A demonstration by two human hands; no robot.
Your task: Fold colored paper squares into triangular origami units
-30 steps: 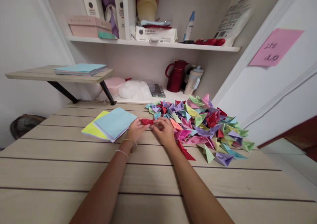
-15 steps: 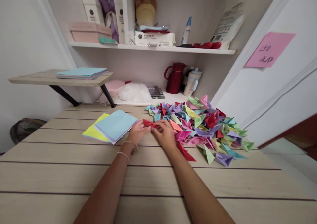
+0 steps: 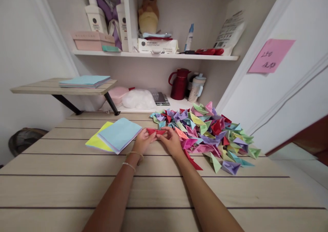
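Between my two hands is a small folded red paper boat, its long side facing me. My left hand grips its left end, thumb on the near face and fingers behind. On its right end my right hand pinches with thumb and fingers. A heap of folded paper boats in many colours lies just right of my right hand. Left of my left hand rest blue, lilac and yellow paper sheets, overlapping on the slatted wooden table.
A raised wooden stand at the back left carries a stack of coloured paper. Behind the table stand a dark red jug, a pale tumbler and a white plastic bag. A white shelf runs above them.
The red paper boat has been turned and flattened, now showing a long face between both hands. My thumbs have come closer together on it. The view has tilted slightly upward.
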